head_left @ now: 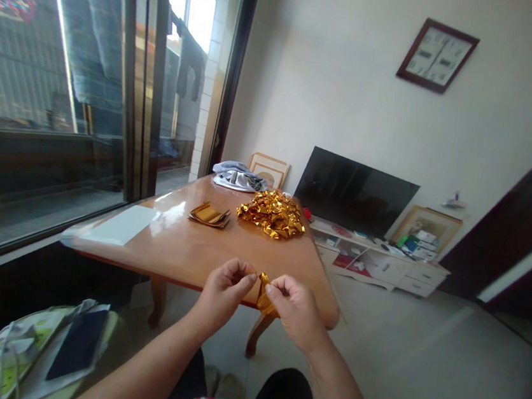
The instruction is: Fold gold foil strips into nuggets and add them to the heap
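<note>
My left hand (224, 291) and my right hand (296, 312) hover just past the near edge of a glossy orange-brown wooden table (178, 247). Between them, a small folded piece of gold foil paper (264, 295) is pinched at its top by the fingertips of both hands. Its lower end hangs free. A heap of crumpled or folded gold foil pieces (273, 213) sits on the far part of the table. To its left lies a small stack of gold foil sheets (209, 215), well beyond my hands.
A white sheet (121, 224) lies at the table's left corner, and a folded grey-white cloth (238, 178) sits at the far end. A tablet or phone (79, 345) rests on papers at lower left. A window runs along the left; a TV stands on a low white cabinet beyond.
</note>
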Demonstrator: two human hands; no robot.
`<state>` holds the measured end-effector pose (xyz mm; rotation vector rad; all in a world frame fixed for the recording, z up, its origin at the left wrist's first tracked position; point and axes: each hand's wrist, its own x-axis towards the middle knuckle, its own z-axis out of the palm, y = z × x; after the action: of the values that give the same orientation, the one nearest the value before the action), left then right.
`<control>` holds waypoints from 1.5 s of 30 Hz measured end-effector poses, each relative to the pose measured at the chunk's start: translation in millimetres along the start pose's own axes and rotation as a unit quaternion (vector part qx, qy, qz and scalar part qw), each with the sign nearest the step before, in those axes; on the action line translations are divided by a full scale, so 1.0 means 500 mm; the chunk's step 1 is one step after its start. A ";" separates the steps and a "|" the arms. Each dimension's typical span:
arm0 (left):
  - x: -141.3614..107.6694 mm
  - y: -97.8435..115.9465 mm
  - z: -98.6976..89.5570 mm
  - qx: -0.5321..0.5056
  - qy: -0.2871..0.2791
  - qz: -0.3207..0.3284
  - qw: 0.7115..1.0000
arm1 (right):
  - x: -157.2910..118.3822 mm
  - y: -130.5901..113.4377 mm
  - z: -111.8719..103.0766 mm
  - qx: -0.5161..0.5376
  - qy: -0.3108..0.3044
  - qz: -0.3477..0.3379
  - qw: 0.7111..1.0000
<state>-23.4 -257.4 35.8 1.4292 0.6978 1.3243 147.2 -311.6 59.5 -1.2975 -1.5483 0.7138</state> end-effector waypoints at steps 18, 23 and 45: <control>-0.001 -0.027 0.029 0.015 0.072 0.004 0.997 | 0.002 -0.003 0.017 -0.264 0.106 -0.139 0.949; 0.003 -0.031 0.037 0.018 0.082 0.015 0.996 | 0.001 -0.005 0.023 -0.302 0.113 -0.152 0.934; -0.001 -0.010 0.031 -0.152 -0.033 -0.094 0.983 | -0.003 0.019 0.026 -0.064 0.042 -0.040 0.996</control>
<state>-7.8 -260.7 33.3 1.1276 0.5442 1.1742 139.3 -308.5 45.9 -1.3333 -1.5899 0.5109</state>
